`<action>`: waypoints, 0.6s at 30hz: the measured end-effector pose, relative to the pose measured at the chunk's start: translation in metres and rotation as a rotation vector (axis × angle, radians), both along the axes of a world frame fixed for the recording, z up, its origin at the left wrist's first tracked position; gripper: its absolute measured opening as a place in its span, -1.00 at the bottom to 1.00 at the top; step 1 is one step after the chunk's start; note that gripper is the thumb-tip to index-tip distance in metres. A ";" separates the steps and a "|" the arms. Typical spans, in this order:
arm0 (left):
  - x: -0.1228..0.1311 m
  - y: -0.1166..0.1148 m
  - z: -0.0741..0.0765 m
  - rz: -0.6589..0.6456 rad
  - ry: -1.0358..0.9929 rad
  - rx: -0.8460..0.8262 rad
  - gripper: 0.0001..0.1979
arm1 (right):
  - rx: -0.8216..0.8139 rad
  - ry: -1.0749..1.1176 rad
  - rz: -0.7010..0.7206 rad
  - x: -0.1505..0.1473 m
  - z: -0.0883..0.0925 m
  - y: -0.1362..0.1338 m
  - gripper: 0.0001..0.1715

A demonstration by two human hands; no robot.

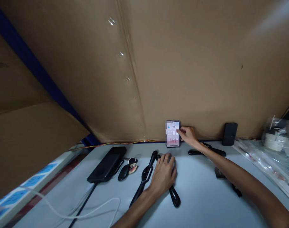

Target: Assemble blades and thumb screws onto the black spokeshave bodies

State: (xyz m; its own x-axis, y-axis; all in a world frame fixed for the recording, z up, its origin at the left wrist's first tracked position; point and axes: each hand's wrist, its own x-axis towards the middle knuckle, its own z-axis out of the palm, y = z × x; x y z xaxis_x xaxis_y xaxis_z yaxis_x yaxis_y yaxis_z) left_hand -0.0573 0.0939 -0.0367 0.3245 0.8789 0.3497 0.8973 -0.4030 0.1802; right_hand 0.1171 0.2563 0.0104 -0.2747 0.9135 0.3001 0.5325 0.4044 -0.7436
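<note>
A smartphone (173, 134) with a lit screen leans upright against the cardboard at the back of the table. My right hand (187, 135) is at its right edge, with one fingertip on the screen and the other fingers partly bent. My left hand (163, 171) lies palm down on the table, fingers stretched forward, over a long black plastic piece (175, 196) with a rounded end, whose middle it hides. Just left of that hand lies a similar black piece (144, 175) with a slot in it.
At left are a black power bank (107, 164) with a cable, keys with a black fob (124, 172), a power strip (32, 182) and a white cable (94, 215). A dark phone (229, 134), more black parts (217, 151) and plastic bags (265, 164) are at right.
</note>
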 end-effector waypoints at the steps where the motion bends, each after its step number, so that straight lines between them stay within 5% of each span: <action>1: 0.000 0.000 0.000 0.000 0.002 0.000 -0.70 | -0.002 -0.001 0.003 0.000 0.000 0.000 -0.66; 18: 0.002 -0.001 0.002 0.015 0.040 0.006 -0.71 | 0.007 -0.077 -0.013 -0.001 0.001 0.001 -0.65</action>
State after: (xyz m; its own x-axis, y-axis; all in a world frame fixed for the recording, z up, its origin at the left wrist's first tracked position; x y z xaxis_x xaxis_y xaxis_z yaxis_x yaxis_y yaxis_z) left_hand -0.0552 0.0932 -0.0349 0.3252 0.8818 0.3415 0.9098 -0.3903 0.1414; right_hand 0.1157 0.2574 0.0113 -0.2851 0.9151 0.2853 0.5931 0.4022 -0.6974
